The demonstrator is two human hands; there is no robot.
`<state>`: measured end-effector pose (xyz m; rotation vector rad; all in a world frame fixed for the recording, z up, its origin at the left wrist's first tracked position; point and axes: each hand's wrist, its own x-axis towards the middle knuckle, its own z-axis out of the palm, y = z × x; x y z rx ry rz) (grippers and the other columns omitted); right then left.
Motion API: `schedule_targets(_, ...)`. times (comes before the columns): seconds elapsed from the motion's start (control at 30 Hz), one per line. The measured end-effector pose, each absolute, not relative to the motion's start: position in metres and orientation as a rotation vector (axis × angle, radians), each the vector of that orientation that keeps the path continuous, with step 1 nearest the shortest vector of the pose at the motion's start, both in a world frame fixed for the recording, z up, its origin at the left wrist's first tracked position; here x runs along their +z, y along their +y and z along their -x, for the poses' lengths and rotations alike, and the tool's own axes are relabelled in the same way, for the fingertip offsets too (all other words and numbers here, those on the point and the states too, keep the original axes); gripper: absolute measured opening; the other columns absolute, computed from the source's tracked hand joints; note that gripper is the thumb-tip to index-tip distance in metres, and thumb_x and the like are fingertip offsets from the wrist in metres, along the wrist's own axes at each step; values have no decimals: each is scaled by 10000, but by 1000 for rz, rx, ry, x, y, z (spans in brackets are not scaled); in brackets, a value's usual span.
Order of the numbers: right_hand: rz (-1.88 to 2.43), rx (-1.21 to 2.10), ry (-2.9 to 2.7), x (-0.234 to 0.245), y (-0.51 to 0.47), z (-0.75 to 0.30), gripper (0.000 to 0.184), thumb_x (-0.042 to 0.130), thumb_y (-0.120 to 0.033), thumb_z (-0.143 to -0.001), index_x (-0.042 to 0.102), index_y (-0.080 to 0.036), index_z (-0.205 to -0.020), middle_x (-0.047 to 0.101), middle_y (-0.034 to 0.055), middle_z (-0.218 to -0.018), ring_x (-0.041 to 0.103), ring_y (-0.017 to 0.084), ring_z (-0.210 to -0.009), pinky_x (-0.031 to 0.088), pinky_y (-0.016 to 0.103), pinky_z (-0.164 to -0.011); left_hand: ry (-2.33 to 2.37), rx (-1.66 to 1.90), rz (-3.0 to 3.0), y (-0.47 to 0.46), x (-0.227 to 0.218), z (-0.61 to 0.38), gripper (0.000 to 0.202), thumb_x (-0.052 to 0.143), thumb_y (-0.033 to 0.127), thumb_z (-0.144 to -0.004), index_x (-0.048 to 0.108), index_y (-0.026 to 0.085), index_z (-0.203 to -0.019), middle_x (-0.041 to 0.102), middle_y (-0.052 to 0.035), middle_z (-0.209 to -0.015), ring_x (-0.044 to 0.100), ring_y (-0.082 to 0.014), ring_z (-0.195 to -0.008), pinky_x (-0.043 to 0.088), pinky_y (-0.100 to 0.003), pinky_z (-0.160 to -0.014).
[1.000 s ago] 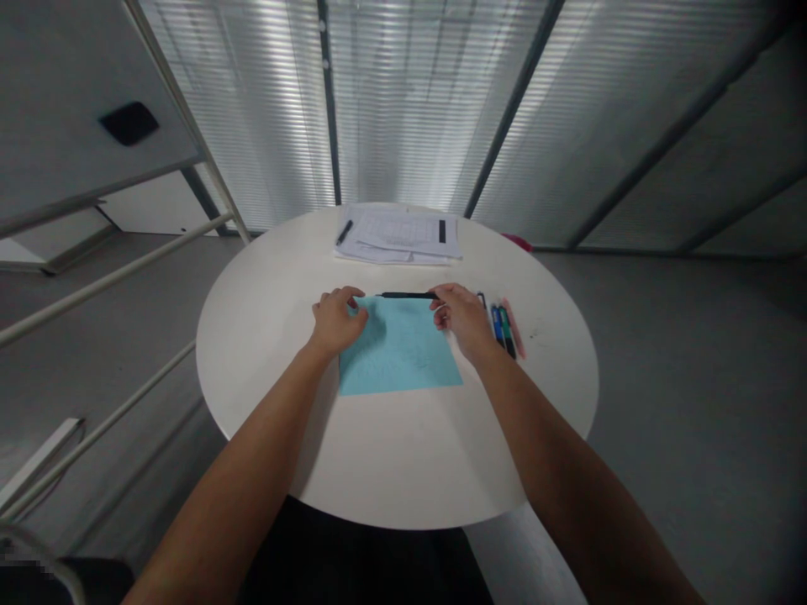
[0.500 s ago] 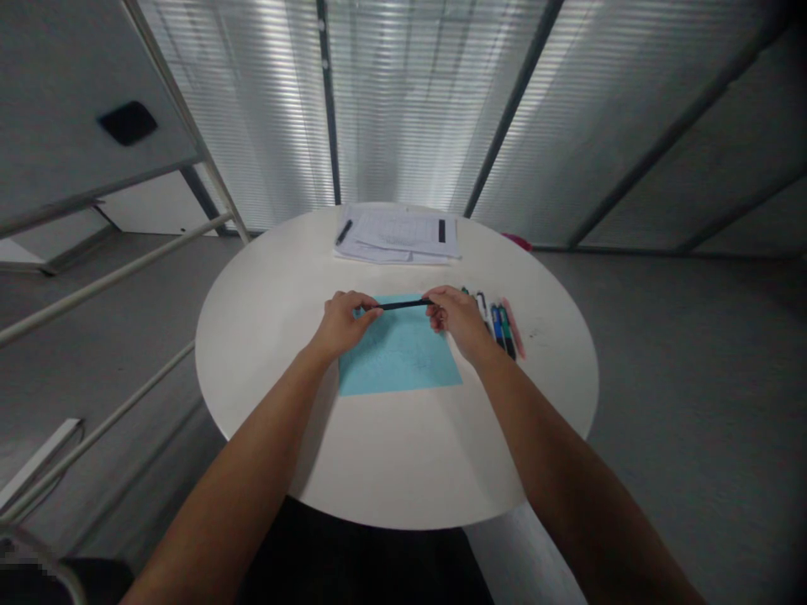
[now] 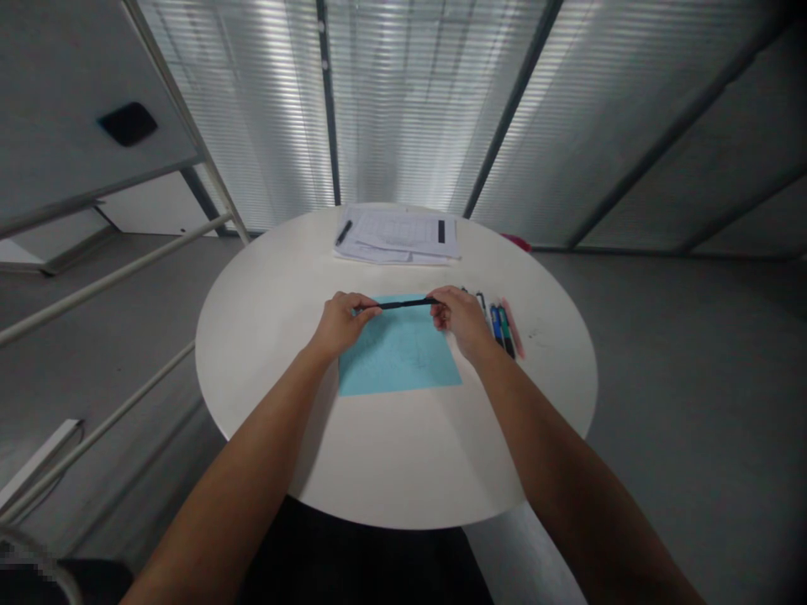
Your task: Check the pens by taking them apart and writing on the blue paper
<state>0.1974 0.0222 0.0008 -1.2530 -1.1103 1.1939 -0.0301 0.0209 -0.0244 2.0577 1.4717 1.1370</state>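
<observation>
A slim black pen (image 3: 403, 303) is stretched level between my two hands, above the far part of a light blue sheet of paper (image 3: 403, 361). My left hand (image 3: 344, 321) pinches its left end between thumb and fingers. At the other end, my right hand (image 3: 461, 318) grips it with the fingertips, the remaining fingers curled. A small step shows near the middle of the pen; I cannot tell whether its two parts are apart there. Faint marks appear on the blue sheet.
Right of my right hand lie several markers (image 3: 505, 328), partly hidden by it, and a pink stick-like item (image 3: 514, 328). Stacked white papers (image 3: 397, 235) with a dark pen (image 3: 344, 233) on them lie at the far edge of the round white table (image 3: 403, 470). Metal rails (image 3: 113, 281) stand left.
My right hand has shifted slightly right, away from my left hand. More of the black pen's length shows between them, and a step has appeared along it.
</observation>
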Motion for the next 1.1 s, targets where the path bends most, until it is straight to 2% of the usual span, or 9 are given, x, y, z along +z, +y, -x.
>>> schedule_targets(0.4, 1262, 1196, -1057, -2, 24, -200, 150, 571, -309, -698, 603, -167, -735, 533, -42, -494, 459, 78, -367, 323, 197, -352, 1427, 1167, -2065, 23, -28, 31, 190, 621, 371, -841, 757, 248, -892, 724, -28, -855, 609, -190, -887, 466, -353, -870)
schedule_targets(0.57, 1232, 1281, -1137, -3, 23, -198, 167, 625, -324, -703, 576, -185, -782, 557, -49, -551, 499, 83, -377, 359, 194, -349, 1400, 1159, -2076, 23, -28, 31, 191, 617, 362, -844, 751, 237, -897, 720, -31, -861, 607, -186, -877, 467, -343, -852)
schedule_targets(0.8, 1202, 1388, -1150, -2, 18, -192, 441, 762, -389, -675, 467, -229, -961, 687, 2, -783, 678, 164, -534, 511, 238, -440, 1390, 1155, -2066, 20, -24, 29, 192, 620, 346, -840, 750, 238, -933, 712, -29, -840, 604, -176, -847, 471, -329, -828)
schedule_targets(0.97, 1100, 1396, -1101, -4, 15, -188, 589, 810, -326, -631, 412, -263, -1061, 650, -55, -723, 715, 191, -629, 595, 316, -584, 1325, 1140, -2080, 18, -22, 28, 211, 610, 353, -845, 755, 249, -957, 711, -31, -839, 605, -178, -842, 474, -326, -828)
schedule_targets(1.1, 1066, 1388, -1068, -4, 13, -183, 658, 801, -273, -628, 375, -289, -1129, 623, -77, -726, 726, 194, -679, 612, 356, -675, 1321, 1115, -2079, 16, -22, 26, 215, 606, 355, -845, 756, 253, -961, 712, -31, -839, 609, -180, -849, 478, -329, -838)
